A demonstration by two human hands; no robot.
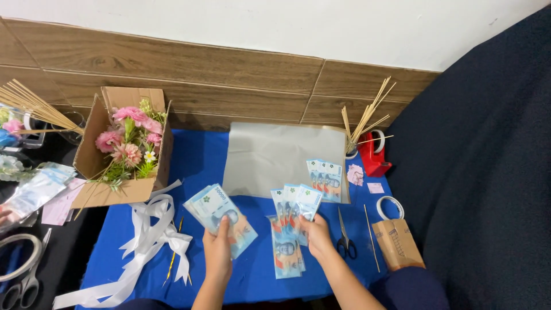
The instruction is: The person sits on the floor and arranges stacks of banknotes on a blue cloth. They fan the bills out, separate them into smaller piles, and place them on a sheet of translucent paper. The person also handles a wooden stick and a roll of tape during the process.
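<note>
Your left hand [218, 248] grips a stack [221, 217]; your right hand [316, 234] pinches a fan [295, 202]. A loose pinch risks collapsing the fan.

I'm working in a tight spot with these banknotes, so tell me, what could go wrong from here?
1. The right hand holds its fan of notes only at the bottom edge; the fan could slide apart.
2. The left hand grips a stack by one end, so notes might slip onto the blue cloth.
3. Scissors lie close beside the right hand and could catch a wrist.
</note>
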